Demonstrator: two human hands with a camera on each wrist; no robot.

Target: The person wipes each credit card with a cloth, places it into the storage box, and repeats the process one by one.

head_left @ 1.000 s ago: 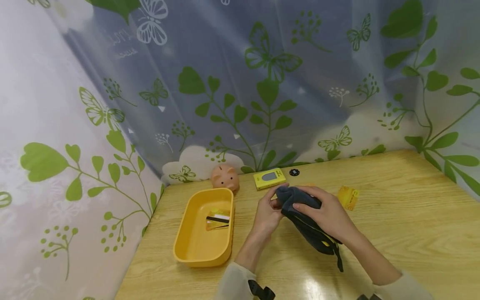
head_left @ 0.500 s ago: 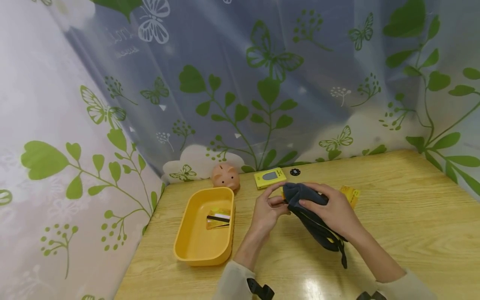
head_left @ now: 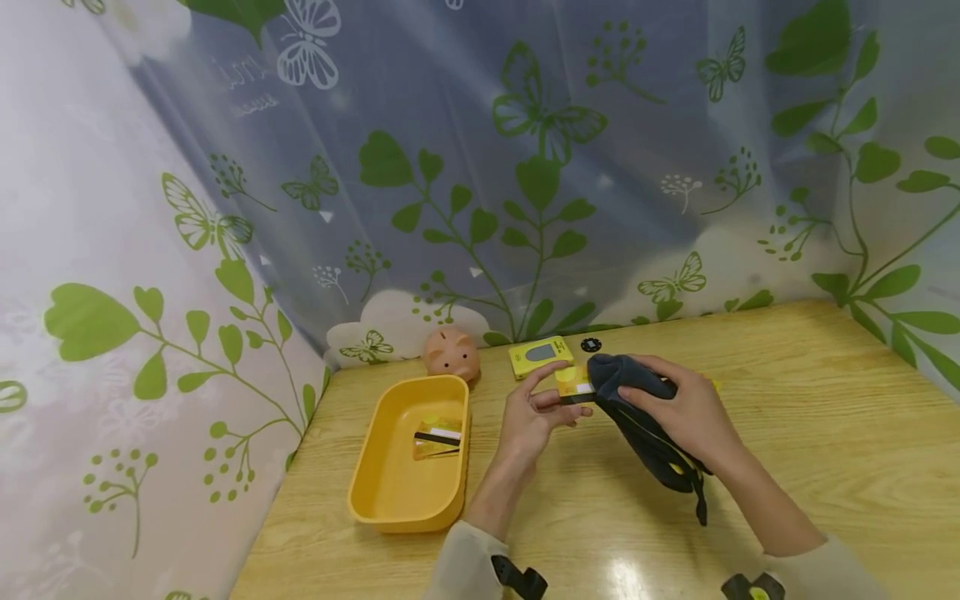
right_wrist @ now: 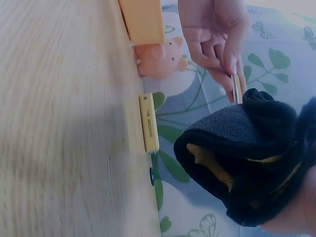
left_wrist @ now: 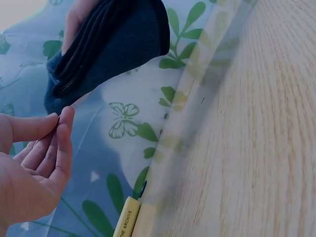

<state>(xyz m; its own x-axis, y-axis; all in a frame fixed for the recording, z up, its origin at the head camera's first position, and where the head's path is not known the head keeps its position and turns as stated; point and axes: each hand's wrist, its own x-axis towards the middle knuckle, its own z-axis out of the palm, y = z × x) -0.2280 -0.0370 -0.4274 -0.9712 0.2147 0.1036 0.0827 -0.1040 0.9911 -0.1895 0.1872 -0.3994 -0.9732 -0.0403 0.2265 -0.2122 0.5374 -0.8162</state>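
Observation:
My left hand pinches a yellow card with a black stripe between thumb and fingertips. The card's right end is hidden at the mouth end of a dark blue zip pouch. In the left wrist view the card is edge-on and barely visible at the left fingertips. My right hand grips the pouch from its right side, thumb on top, and holds it tilted above the table. The right wrist view shows the pouch's dark folds with yellow inside and the thin card edge beyond.
A yellow bin at the left holds striped cards. Behind it sit a pink piggy bank, a yellow box and a black disc. A printed curtain hangs along the table's back edge.
The right hand has moved right with the pouch, away from the left hand. Much of the striped card now shows between them; one second ago it was hidden.

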